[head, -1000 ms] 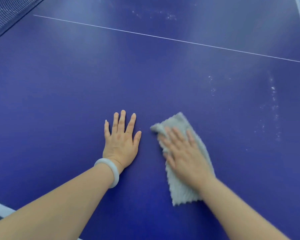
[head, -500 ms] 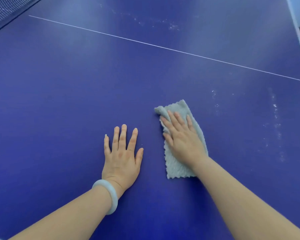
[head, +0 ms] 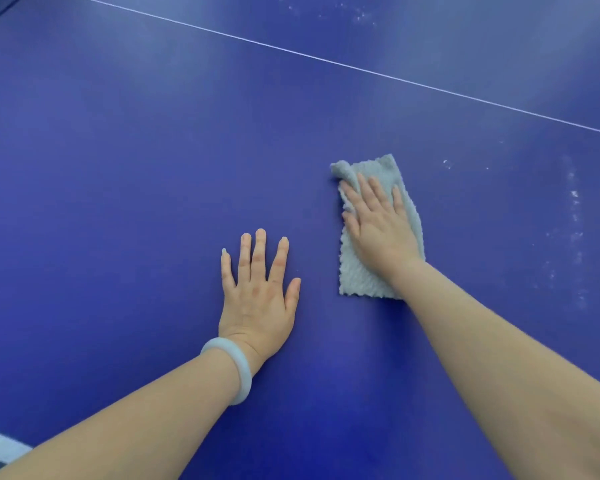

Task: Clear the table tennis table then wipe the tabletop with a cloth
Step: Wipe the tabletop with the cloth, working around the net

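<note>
Moved: cloth (head: 361,282) and right hand (head: 378,230), farther forward over tabletop (head: 118,168).
Right hand: flat, fingers straight, pressing cloth.
Left hand (head: 257,299): flat, fingers spread, palm down on tabletop.

Nothing in view carries readable text, a label, a brand, a number or a sign. The only markings are painted ones on the dark blue table tennis tabletop (head: 136,174): a thin white line (head: 326,60) running across its far part, and a broad white stripe (head: 0,443) along its near left edge. Neither bears any lettering.
</note>
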